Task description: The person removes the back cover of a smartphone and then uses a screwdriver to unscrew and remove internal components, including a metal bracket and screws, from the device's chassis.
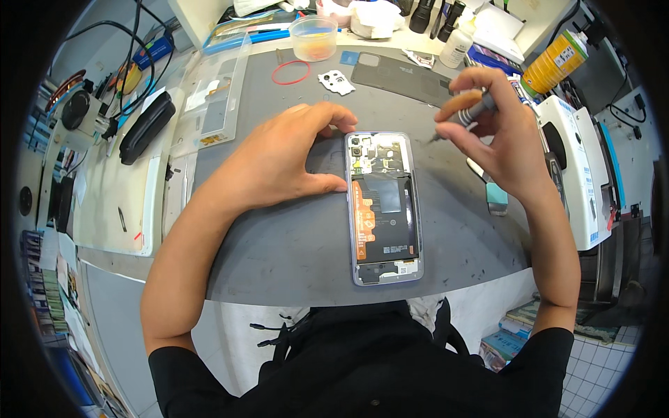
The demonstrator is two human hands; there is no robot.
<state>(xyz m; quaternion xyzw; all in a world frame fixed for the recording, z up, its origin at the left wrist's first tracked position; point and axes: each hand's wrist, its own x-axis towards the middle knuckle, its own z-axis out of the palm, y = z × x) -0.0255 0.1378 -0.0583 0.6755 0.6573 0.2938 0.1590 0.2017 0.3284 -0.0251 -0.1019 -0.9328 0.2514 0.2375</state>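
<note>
An opened smartphone [385,209] lies face down on the grey work mat [279,244], its black battery, orange flex cable and circuit board exposed. My left hand [279,157] rests on the mat and braces the phone's left edge near the top with thumb and fingers. My right hand [498,129] hovers to the right of the phone's top and grips a small screwdriver [468,111] with an orange cap, its tip pointing toward the phone's upper right corner.
The phone's grey back cover [401,73], a white camera bezel [336,82] and a red rubber band [290,72] lie at the mat's far side. A clear plastic tub [313,38], a yellow can [555,63], a white machine [578,174] and a black case [145,127] surround the mat.
</note>
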